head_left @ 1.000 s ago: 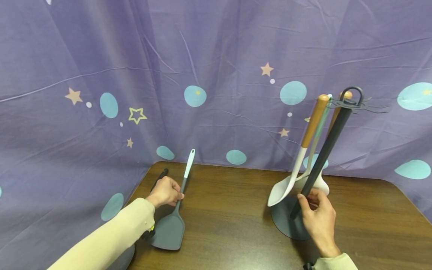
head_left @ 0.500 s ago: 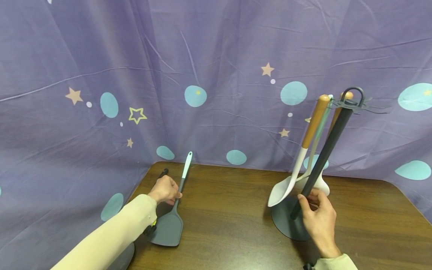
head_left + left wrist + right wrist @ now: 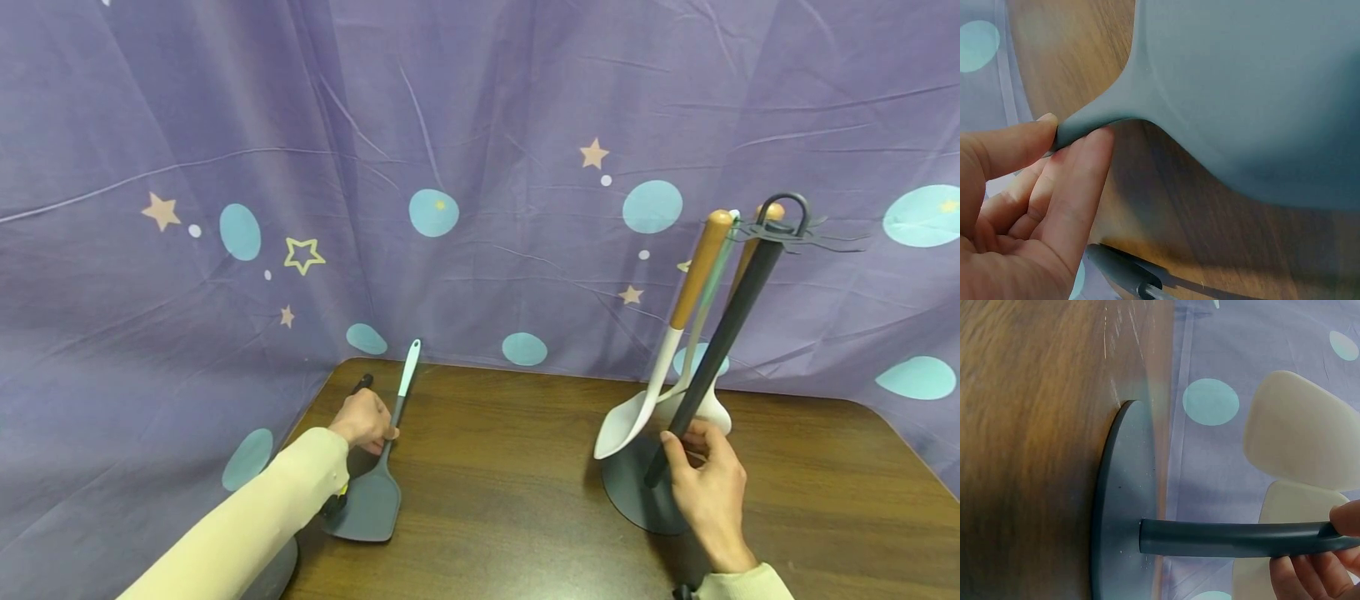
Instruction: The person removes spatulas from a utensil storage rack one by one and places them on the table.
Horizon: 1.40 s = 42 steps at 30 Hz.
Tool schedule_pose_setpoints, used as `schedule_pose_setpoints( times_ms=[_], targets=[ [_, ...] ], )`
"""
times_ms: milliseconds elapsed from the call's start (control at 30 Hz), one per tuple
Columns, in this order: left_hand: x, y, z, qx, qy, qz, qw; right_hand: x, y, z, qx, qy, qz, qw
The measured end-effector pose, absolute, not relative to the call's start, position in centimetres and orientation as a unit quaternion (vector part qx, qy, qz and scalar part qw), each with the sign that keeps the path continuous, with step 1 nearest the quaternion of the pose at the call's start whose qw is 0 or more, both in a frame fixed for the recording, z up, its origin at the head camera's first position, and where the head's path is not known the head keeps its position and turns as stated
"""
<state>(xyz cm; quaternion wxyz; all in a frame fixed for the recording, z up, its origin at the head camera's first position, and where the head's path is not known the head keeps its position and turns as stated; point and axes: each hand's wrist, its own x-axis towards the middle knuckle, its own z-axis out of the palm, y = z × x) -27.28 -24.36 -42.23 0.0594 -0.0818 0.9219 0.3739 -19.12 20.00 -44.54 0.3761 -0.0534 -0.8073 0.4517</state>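
My left hand (image 3: 365, 421) pinches the thin shaft of a grey spatula (image 3: 367, 507) between thumb and fingers, just behind its broad blade. Its mint handle end (image 3: 410, 367) points toward the curtain. In the left wrist view the blade fills the upper right, over the wood. My right hand (image 3: 708, 483) grips the black pole (image 3: 1229, 539) of a utensil stand, low down, above its round base (image 3: 1125, 487). From the hooks at its top hang a white turner with a wooden handle (image 3: 697, 275), a mint-handled utensil (image 3: 716, 275) and another wooden-handled one, partly hidden by the pole.
A black-handled utensil (image 3: 1122, 272) lies on the wooden table (image 3: 510, 467) beside my left hand, mostly hidden by the arm. A dark rounded edge (image 3: 281, 571) shows at the lower left. A purple patterned curtain (image 3: 480, 167) stands behind the table.
My left hand has shifted a little to the left with the spatula, whose handle end has come lower in view. The right hand and the stand have stayed in place.
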Motion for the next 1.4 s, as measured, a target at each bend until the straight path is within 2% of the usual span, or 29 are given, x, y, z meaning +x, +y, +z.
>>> schedule_pose_setpoints(
  times_ms=[900, 1400],
  targets=[
    [-28.11, -24.15, -43.03, -0.094, 0.962, 0.246, 0.073, -19.15, 19.97, -44.68, -0.058, -0.809, 0.448, 0.376],
    [-28.05, -24.19, -43.23, -0.088, 0.963, 0.245, 0.072, -19.2, 20.04, -44.58, -0.056, -0.809, 0.447, 0.378]
  ],
)
